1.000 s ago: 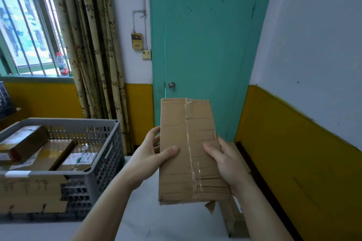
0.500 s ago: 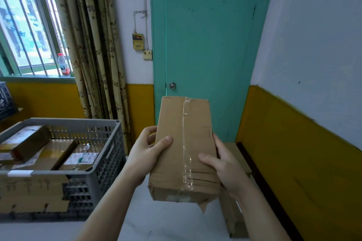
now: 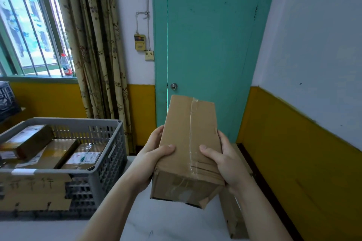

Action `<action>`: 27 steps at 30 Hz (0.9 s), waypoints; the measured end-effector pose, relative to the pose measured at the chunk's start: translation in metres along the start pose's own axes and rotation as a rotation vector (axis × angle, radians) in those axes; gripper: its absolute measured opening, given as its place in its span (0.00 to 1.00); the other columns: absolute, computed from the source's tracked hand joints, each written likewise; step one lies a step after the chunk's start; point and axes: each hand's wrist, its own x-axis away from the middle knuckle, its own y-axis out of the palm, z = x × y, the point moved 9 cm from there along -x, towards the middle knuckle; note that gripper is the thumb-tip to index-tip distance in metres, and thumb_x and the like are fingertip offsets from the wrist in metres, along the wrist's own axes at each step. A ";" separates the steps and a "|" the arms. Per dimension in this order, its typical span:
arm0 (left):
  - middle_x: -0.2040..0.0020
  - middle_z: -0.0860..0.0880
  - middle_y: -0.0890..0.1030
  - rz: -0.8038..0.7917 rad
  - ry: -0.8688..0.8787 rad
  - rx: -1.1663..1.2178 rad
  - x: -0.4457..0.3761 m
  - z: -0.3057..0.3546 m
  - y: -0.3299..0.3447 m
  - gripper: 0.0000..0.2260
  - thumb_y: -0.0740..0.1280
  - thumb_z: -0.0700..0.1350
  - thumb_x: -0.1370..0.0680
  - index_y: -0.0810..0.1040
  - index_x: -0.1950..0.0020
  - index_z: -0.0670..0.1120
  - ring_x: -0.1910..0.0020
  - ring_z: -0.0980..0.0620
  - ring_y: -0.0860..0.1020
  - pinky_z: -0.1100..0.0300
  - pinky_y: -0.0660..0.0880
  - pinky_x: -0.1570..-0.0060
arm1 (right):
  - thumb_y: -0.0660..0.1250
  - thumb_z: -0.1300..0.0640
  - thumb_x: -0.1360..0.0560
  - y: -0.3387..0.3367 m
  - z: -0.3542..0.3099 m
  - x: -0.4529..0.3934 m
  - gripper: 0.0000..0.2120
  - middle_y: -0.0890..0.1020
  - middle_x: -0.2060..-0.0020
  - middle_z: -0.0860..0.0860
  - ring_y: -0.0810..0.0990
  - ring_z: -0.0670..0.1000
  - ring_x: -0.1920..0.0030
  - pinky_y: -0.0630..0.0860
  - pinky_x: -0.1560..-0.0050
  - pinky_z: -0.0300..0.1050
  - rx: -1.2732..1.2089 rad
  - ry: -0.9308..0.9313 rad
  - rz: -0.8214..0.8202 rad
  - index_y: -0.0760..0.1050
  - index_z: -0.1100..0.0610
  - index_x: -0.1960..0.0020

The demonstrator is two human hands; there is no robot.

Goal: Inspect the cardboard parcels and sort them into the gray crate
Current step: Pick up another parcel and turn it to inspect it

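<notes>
Holding cardboard parcel (image 3: 189, 148) in air over white table (image 3: 172, 223), both hands clamped on long sides. Left hand (image 3: 151, 159): thumb across top face, fingers curled round left side. Right hand (image 3: 228, 162): thumb on top near clear tape seam, fingers wrapped round right side. Parcel tilted, near end low, taped end face toward camera. Gray crate (image 3: 106, 154) at left, near, apart from parcel, three labelled parcels (image 3: 58, 152) inside. Teal door (image 3: 209, 45) far behind.

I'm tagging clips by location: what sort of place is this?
Probably a small back room used for sorting mail. A gray crate holds labelled parcels, both hands grip a taped cardboard parcel, and there is a closed teal door.
</notes>
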 end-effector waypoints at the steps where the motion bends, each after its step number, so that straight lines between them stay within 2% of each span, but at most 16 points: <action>1: 0.34 0.53 0.78 0.011 -0.003 0.002 0.000 -0.001 0.000 0.32 0.74 0.51 0.31 0.69 0.28 0.65 0.43 0.49 0.84 0.57 0.82 0.51 | 0.74 0.50 0.24 0.000 -0.001 0.001 0.23 0.81 0.42 0.39 0.83 0.41 0.46 0.79 0.45 0.43 0.013 -0.004 0.000 0.68 0.30 0.40; 3: 0.33 0.51 0.78 0.027 -0.003 0.001 0.000 -0.003 -0.001 0.34 0.73 0.52 0.31 0.67 0.26 0.64 0.41 0.47 0.83 0.55 0.82 0.51 | 0.74 0.51 0.24 0.000 -0.003 0.001 0.22 0.82 0.43 0.38 0.83 0.38 0.49 0.78 0.48 0.41 0.022 -0.019 0.001 0.69 0.31 0.40; 7: 0.32 0.54 0.77 0.080 0.002 0.000 -0.003 0.000 -0.005 0.36 0.77 0.51 0.29 0.67 0.24 0.62 0.40 0.47 0.82 0.54 0.81 0.49 | 0.75 0.49 0.25 0.000 -0.004 0.001 0.27 0.83 0.41 0.42 0.84 0.46 0.45 0.82 0.44 0.48 -0.040 0.012 -0.002 0.69 0.38 0.30; 10: 0.32 0.51 0.78 0.162 -0.041 0.037 -0.008 0.000 -0.017 0.29 0.73 0.50 0.24 0.68 0.24 0.59 0.40 0.44 0.81 0.51 0.80 0.50 | 0.75 0.43 0.30 0.001 -0.003 0.003 0.31 0.81 0.36 0.43 0.84 0.45 0.42 0.81 0.45 0.47 -0.195 0.015 -0.017 0.69 0.40 0.30; 13: 0.36 0.43 0.80 0.248 -0.117 0.132 -0.010 -0.006 -0.033 0.17 0.71 0.50 0.21 0.76 0.33 0.57 0.42 0.39 0.82 0.47 0.82 0.52 | 0.78 0.34 0.36 0.000 -0.004 0.004 0.35 0.78 0.32 0.41 0.79 0.44 0.34 0.75 0.36 0.49 -0.209 -0.056 -0.047 0.73 0.39 0.32; 15: 0.37 0.40 0.80 0.294 -0.150 0.170 -0.011 -0.009 -0.042 0.13 0.70 0.52 0.21 0.77 0.37 0.55 0.41 0.37 0.82 0.44 0.82 0.47 | 0.77 0.33 0.34 0.007 -0.005 0.008 0.32 0.79 0.33 0.42 0.77 0.46 0.32 0.73 0.34 0.51 -0.143 -0.103 -0.121 0.74 0.37 0.32; 17: 0.37 0.38 0.80 0.330 -0.184 0.181 -0.011 -0.012 -0.047 0.16 0.71 0.54 0.21 0.76 0.36 0.50 0.40 0.36 0.82 0.43 0.81 0.46 | 0.74 0.34 0.29 0.010 -0.001 0.013 0.30 0.77 0.30 0.44 0.75 0.48 0.29 0.72 0.31 0.54 -0.092 -0.130 -0.176 0.71 0.38 0.29; 18: 0.37 0.38 0.81 0.337 -0.199 0.185 -0.011 -0.014 -0.048 0.18 0.71 0.54 0.22 0.76 0.35 0.49 0.40 0.36 0.82 0.45 0.81 0.48 | 0.73 0.35 0.28 0.011 0.000 0.014 0.31 0.76 0.29 0.43 0.74 0.49 0.28 0.72 0.30 0.53 -0.069 -0.141 -0.195 0.69 0.36 0.27; 20: 0.38 0.37 0.81 0.332 -0.217 0.189 -0.011 -0.015 -0.048 0.19 0.71 0.54 0.22 0.75 0.35 0.47 0.40 0.35 0.82 0.47 0.81 0.52 | 0.73 0.35 0.28 0.015 -0.001 0.017 0.30 0.74 0.28 0.39 0.73 0.45 0.28 0.76 0.33 0.46 -0.015 -0.146 -0.240 0.67 0.29 0.28; 22: 0.37 0.36 0.81 0.318 -0.217 0.194 -0.011 -0.017 -0.047 0.19 0.70 0.55 0.21 0.75 0.34 0.47 0.39 0.35 0.82 0.47 0.80 0.50 | 0.76 0.37 0.29 0.018 -0.003 0.016 0.32 0.75 0.30 0.37 0.75 0.42 0.30 0.78 0.38 0.39 0.025 -0.143 -0.261 0.67 0.26 0.30; 25: 0.38 0.40 0.84 0.234 -0.169 0.207 -0.011 -0.014 -0.038 0.22 0.63 0.61 0.18 0.76 0.32 0.48 0.39 0.38 0.82 0.44 0.76 0.39 | 0.77 0.30 0.35 0.011 -0.002 0.008 0.40 0.77 0.31 0.39 0.77 0.43 0.32 0.78 0.35 0.47 0.064 -0.123 -0.142 0.67 0.31 0.26; 27: 0.39 0.42 0.84 0.202 -0.099 0.133 -0.011 -0.009 -0.034 0.23 0.60 0.61 0.17 0.78 0.33 0.46 0.40 0.41 0.82 0.44 0.75 0.39 | 0.74 0.24 0.39 0.001 -0.002 0.003 0.44 0.82 0.36 0.42 0.80 0.45 0.36 0.77 0.33 0.54 0.059 -0.092 -0.031 0.72 0.39 0.27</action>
